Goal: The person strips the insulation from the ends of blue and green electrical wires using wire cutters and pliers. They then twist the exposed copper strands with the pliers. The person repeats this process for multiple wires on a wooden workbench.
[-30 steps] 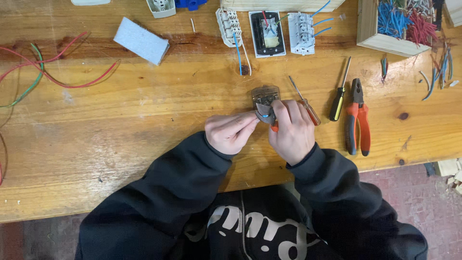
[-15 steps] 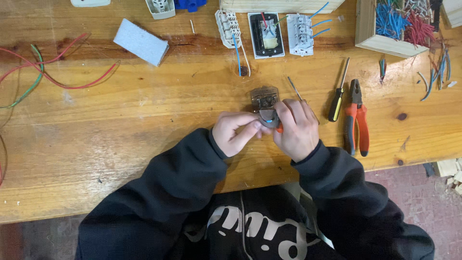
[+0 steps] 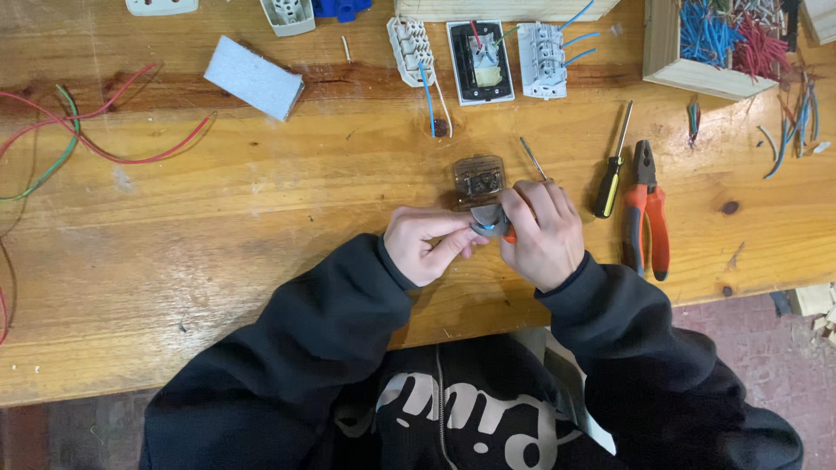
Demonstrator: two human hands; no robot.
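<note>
My right hand [image 3: 544,237] is closed around a small hand tool with grey jaws and an orange handle [image 3: 490,221]. The jaws pinch a short blue wire [image 3: 490,229]. My left hand [image 3: 427,244] meets it from the left, its fingertips pinching the same wire at the jaws. Both hands hover just in front of a brown translucent electrical part [image 3: 478,180] lying on the wooden workbench [image 3: 261,226]. Most of the tool is hidden inside my right fist.
A thin screwdriver [image 3: 532,157] pokes out behind my right hand. A black-and-yellow screwdriver [image 3: 613,174] and orange pliers [image 3: 649,213] lie to the right. White socket modules [image 3: 409,48], a black switch [image 3: 479,50], a wooden box of wires [image 3: 710,43], a grey block [image 3: 254,77] and loose wires [image 3: 78,130] lie farther back.
My left hand has slid right to meet the right hand at the tool's jaws. Both hands have drawn slightly toward me, away from the brown part.
</note>
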